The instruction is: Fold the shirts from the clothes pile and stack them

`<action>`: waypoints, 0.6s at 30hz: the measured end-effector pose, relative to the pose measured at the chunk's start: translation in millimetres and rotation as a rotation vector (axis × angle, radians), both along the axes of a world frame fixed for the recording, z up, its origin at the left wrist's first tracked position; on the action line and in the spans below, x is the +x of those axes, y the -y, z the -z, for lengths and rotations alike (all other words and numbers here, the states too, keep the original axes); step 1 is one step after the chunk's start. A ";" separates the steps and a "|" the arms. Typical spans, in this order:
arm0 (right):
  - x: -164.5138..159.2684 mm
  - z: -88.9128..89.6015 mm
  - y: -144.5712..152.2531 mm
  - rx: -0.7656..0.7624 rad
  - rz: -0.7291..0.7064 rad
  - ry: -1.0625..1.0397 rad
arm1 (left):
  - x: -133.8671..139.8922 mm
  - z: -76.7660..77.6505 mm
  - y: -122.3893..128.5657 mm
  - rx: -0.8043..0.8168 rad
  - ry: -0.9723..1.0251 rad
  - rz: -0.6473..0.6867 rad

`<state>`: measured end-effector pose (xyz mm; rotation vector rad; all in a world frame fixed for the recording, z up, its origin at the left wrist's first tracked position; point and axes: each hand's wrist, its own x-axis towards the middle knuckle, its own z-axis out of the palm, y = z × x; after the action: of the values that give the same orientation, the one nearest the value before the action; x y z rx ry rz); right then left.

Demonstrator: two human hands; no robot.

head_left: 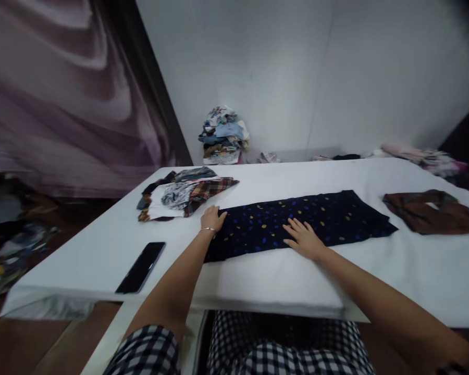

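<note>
A dark navy piece of clothing (266, 221) with blue and mustard spots lies spread in a long flat strip across the white-covered table (258, 284). On its left end rests my left hand (213, 219), open, thumb apart from the fingers, with a bracelet at the wrist. My right hand (304, 239) lies open and flat near the middle of the strip's front edge, fingers spread. Neither hand grips the fabric. What kind of garment it is I cannot tell.
Several folded clothes (175, 198) lie at the table's back left. A phone (141, 268) sits near the front left edge. A brown garment (430, 211) is on the right. Behind the table stands a tall clothes pile (224, 136); a pink curtain (62, 99) hangs left.
</note>
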<state>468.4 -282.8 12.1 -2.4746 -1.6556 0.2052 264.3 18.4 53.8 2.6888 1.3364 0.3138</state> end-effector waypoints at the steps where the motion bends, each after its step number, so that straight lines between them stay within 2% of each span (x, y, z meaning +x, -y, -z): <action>1: 0.8 -5.3 0.6 -0.012 -0.005 -0.046 | 9.7 0.9 3.4 0.005 -0.021 0.058; 3: 6.6 -16.4 4.1 -0.014 -0.017 -0.150 | 26.8 4.7 11.8 -0.012 -0.065 0.149; 5: 18.7 -26.8 11.3 0.027 0.007 -0.203 | 37.7 10.9 18.5 -0.051 -0.118 0.182; 8: 45.4 -38.4 24.6 0.081 0.132 -0.138 | 42.8 20.6 20.9 -0.057 -0.171 0.180; 10: 65.3 -42.4 28.8 0.056 0.208 -0.083 | 42.0 24.5 19.2 -0.038 -0.180 0.189; 14: 99.8 -39.9 12.5 -0.010 0.258 -0.050 | 40.0 26.3 16.2 -0.039 -0.219 0.178; 18: 118.9 -26.7 -18.6 -0.060 0.273 -0.087 | 41.2 28.0 16.4 -0.017 -0.217 0.137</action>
<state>587.3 -264.2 38.8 -2.6595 -1.2793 0.3264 305.5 2.0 25.8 2.8479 1.1886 -0.0037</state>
